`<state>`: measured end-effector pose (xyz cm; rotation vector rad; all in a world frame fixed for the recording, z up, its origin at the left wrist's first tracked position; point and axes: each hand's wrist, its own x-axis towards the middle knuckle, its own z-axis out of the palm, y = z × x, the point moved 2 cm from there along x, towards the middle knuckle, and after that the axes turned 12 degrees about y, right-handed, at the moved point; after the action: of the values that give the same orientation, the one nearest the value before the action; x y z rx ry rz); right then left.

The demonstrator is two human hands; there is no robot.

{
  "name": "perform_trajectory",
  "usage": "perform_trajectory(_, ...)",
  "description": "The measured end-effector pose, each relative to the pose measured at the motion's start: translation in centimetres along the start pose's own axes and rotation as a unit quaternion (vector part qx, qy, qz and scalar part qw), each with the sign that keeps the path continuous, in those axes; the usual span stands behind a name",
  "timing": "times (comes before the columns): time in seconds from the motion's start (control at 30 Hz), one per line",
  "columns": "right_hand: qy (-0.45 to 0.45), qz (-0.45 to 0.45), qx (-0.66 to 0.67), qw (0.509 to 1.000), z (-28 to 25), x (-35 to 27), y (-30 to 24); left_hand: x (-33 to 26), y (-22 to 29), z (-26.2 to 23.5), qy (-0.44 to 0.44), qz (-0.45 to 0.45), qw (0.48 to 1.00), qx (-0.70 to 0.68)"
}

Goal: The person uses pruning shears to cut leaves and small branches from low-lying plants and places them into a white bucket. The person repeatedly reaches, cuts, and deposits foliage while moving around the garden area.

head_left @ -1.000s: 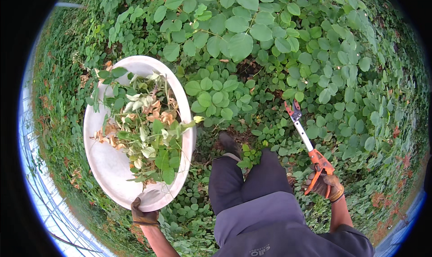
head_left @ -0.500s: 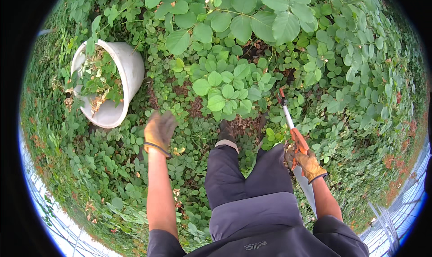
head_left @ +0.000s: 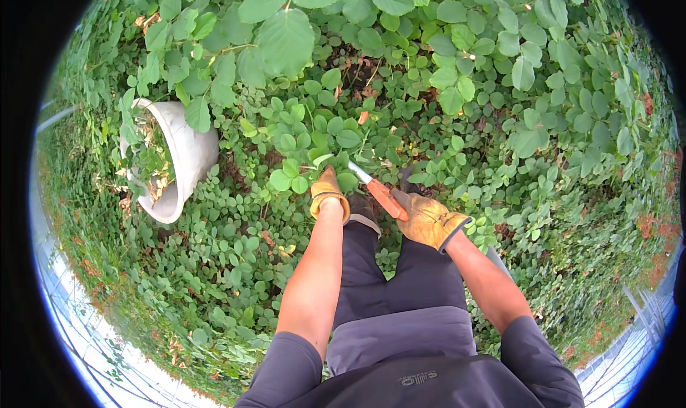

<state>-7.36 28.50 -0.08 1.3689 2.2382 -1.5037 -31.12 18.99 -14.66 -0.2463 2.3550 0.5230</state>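
My left hand (head_left: 330, 196), in a tan work glove, reaches into a low leafy plant (head_left: 307, 140) in front of my legs. Its fingers draw together among the leaves, which hide the fingertips and whatever they grip. Gloved the same way, my right hand (head_left: 431, 222) is closed round the orange handle of a long-reach pruner (head_left: 386, 197). The pruner's pale shaft points up and left into that plant, close to my left hand. Leaves cover its cutting head.
A whitish bucket (head_left: 189, 147) lies tipped on its side at the left, with cut leaves and dry brown ones inside. Dense green bushes surround me, and large leaves (head_left: 286, 40) hang close at the top. My boots stand among the low growth.
My left hand has swung right and forward into the plant. The pruner has moved left and its shaft has tilted toward that hand. My view has shifted, with larger leaves at the top.
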Motion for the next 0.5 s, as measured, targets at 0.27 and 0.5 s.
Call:
perform_trajectory(0.27, 0.061, 0.174, 0.208, 0.961, -3.6, -2.9, 6.7, 1.6, -2.9, -0.9, 0.055, 0.251, 0.791, 0.555)
perform_trajectory(0.5, 0.057, 0.328, 0.150, 0.931, -6.3, -0.1, 8.4, -6.5, 1.5, 1.0, -0.106, 0.511, 0.734, 0.435)
